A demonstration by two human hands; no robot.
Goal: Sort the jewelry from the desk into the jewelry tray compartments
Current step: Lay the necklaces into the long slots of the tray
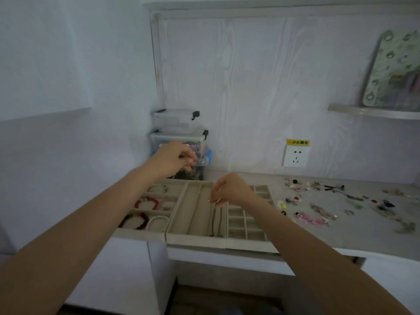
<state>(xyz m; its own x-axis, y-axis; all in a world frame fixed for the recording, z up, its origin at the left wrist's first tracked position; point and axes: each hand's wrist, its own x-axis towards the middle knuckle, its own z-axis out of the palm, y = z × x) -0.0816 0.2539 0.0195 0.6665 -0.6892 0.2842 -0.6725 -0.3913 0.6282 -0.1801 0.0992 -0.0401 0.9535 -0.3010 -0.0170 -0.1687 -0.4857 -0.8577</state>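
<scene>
Head view shows the right hand (229, 189) pinching a dark necklace (217, 220) that hangs into a long compartment of the jewelry tray (197, 241) on the bench (354, 233), while the left hand (175, 159), fingers curled, pinches something too small to tell.

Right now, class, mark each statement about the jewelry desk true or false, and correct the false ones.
1. The right hand pinches a dark cord over a long compartment of the tray. True.
2. The red bracelet lies loose on the desk. False: it lies in a left tray compartment.
3. Loose jewelry lies on the desk to the tray's right. True.
4. The small square compartments are full of rings. False: they look empty.
5. The left hand rests flat on the tray. False: it is raised, fingers pinched together.
</scene>
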